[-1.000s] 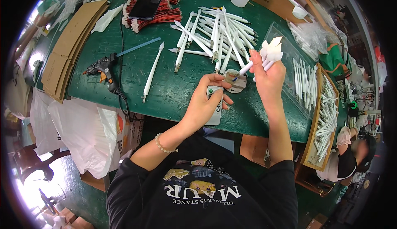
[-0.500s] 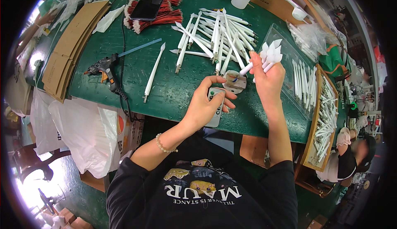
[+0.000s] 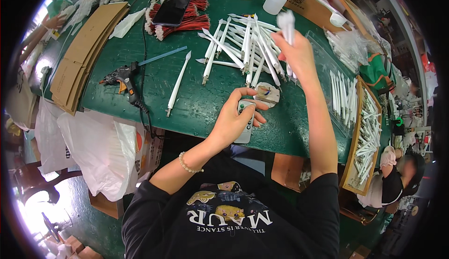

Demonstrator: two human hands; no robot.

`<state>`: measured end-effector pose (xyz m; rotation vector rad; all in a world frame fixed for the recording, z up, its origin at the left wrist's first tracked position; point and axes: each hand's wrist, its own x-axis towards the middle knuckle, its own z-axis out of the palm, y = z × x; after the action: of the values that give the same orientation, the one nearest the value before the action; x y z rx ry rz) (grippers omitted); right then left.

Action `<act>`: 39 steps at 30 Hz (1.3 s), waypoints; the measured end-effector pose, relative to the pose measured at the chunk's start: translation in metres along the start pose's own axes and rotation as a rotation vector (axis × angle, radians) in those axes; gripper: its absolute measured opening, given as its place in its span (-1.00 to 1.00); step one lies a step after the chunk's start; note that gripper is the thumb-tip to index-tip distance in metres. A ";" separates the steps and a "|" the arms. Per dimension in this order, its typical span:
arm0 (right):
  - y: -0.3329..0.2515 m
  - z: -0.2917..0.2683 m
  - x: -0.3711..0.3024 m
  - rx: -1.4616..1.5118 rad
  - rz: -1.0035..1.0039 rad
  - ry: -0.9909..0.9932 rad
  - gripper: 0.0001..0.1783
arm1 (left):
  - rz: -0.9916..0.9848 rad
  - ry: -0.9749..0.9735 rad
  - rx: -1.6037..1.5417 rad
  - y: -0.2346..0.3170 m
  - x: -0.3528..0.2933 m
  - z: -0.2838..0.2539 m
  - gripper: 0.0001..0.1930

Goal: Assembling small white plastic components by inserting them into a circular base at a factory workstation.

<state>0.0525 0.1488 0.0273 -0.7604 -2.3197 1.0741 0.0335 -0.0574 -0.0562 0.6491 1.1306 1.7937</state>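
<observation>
Nearest the table edge, the left hand (image 3: 234, 118) rests on a small grey remote (image 3: 245, 123), fingers curled around it and thumb reaching toward the round holder (image 3: 267, 94) just beyond. A moment ago the right hand (image 3: 297, 55) held its white stick down at that holder; now it has lifted, fingers pinched around 1 white flame-tipped stick (image 3: 286, 25), raised over the pile of white sticks (image 3: 243, 48) beyond the holder. That stick looks finished with at the holder. Left of the pile lies a glue gun (image 3: 122, 77).
</observation>
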 end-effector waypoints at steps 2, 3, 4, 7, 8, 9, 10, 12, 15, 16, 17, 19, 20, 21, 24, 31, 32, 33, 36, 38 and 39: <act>0.005 -0.008 -0.013 0.140 -0.014 0.047 -0.68 | -0.001 -0.005 -0.012 0.000 0.000 0.000 -0.70; 0.009 -0.011 -0.021 0.281 -0.028 0.091 -0.70 | 0.002 -0.003 -0.003 0.001 -0.001 -0.001 -0.70; 0.012 -0.014 -0.030 0.373 -0.056 0.069 -0.76 | 0.004 -0.002 0.006 0.002 -0.001 -0.002 -0.70; 0.029 -0.021 -0.060 0.468 -0.076 0.067 -0.79 | 0.014 0.015 0.002 0.001 -0.002 -0.002 -0.71; 0.040 -0.024 -0.068 0.465 -0.098 0.059 -0.79 | 0.008 0.010 0.000 0.001 -0.001 -0.001 -0.71; 0.047 -0.025 -0.074 0.462 -0.093 0.063 -0.79 | 0.005 0.011 0.007 0.001 0.000 0.000 -0.71; 0.052 -0.026 -0.080 0.438 -0.078 0.092 -0.79 | 0.002 0.014 0.015 0.002 0.000 0.001 -0.71; 0.061 -0.029 -0.086 0.410 -0.063 0.128 -0.79 | 0.001 0.011 0.019 0.002 0.000 0.001 -0.71; 0.059 -0.027 -0.092 0.292 -0.001 0.121 -0.81 | 0.001 0.012 0.021 0.002 0.000 0.001 -0.71; 0.066 -0.025 -0.094 0.239 -0.010 0.080 -0.84 | 0.000 0.015 0.017 0.002 0.000 0.001 -0.71; 0.068 -0.024 -0.096 0.239 -0.011 0.079 -0.84 | 0.001 0.015 0.018 0.001 0.000 0.001 -0.71; 0.070 -0.023 -0.098 0.174 0.085 0.073 -0.84 | -0.001 0.014 0.021 0.000 0.000 0.001 -0.71; 0.073 -0.022 -0.099 0.207 0.055 0.086 -0.82 | -0.001 0.017 0.022 0.001 0.000 0.002 -0.71; 0.073 -0.022 -0.099 0.209 0.055 0.085 -0.82 | -0.002 0.014 0.029 0.002 0.000 0.002 -0.71; 0.073 -0.023 -0.099 0.193 0.022 0.153 -0.82 | -0.002 0.012 0.038 0.002 -0.001 0.002 -0.71; 0.053 -0.031 -0.098 0.321 0.101 0.114 -0.75 | -0.004 0.006 0.019 0.000 0.000 0.000 -0.71; 0.048 -0.033 -0.098 0.329 0.132 0.114 -0.73 | -0.004 0.005 0.018 0.000 0.000 0.000 -0.71; 0.044 -0.035 -0.098 0.338 0.163 0.114 -0.72 | -0.003 0.001 0.017 0.001 0.000 0.000 -0.71; 0.035 -0.039 -0.097 0.342 0.141 0.067 -0.70 | -0.005 0.001 0.017 0.001 0.000 0.001 -0.71; 0.033 -0.037 -0.097 0.339 0.138 0.030 -0.70 | -0.006 0.005 0.018 0.000 0.000 0.000 -0.71; 0.032 -0.033 -0.098 0.339 0.139 0.033 -0.73 | -0.004 0.008 0.021 0.000 0.000 0.000 -0.71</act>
<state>0.1536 0.1195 0.0038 -0.8047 -2.0050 1.4572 0.0336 -0.0571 -0.0566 0.6521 1.1564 1.7852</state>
